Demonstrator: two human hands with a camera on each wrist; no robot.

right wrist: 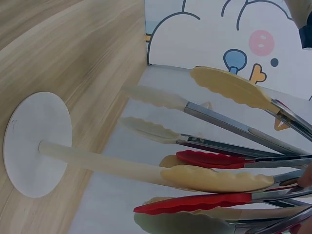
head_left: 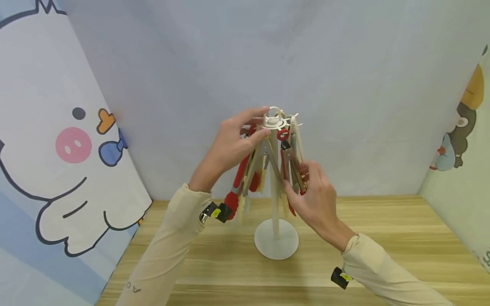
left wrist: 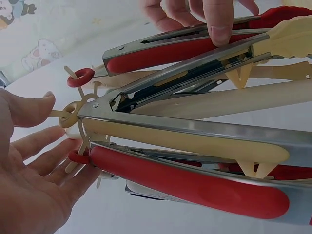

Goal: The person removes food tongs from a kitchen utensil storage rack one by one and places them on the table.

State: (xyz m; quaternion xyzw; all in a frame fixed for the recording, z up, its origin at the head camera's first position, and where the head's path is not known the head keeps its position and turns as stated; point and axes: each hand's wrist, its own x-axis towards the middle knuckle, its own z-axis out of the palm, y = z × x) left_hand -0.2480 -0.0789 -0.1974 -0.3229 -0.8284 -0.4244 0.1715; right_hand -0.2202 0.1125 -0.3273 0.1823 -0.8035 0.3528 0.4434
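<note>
A white rotating rack (head_left: 273, 122) stands upright, with several kitchen tongs hanging by their pull rings from its hooks. My left hand (head_left: 233, 142) is at the rack's top; in the left wrist view its thumb touches a hook through the ring of cream tongs (left wrist: 190, 141), other fingers extended beneath the hub. Red tongs (left wrist: 195, 190) hang beside them. Lower down, my right hand (head_left: 315, 195) grips another pair of red-handled tongs (left wrist: 156, 56), its thumb also touching one cream arm. The right wrist view shows red, cream and green tong heads (right wrist: 185, 224) around the pole; that hand is mostly cut off.
The rack's round white base (head_left: 276, 240) rests on a wood-grain table (head_left: 383, 242). A pale cloth (head_left: 268, 51) hangs behind it. Cartoon-printed panels (head_left: 72, 110) border both sides.
</note>
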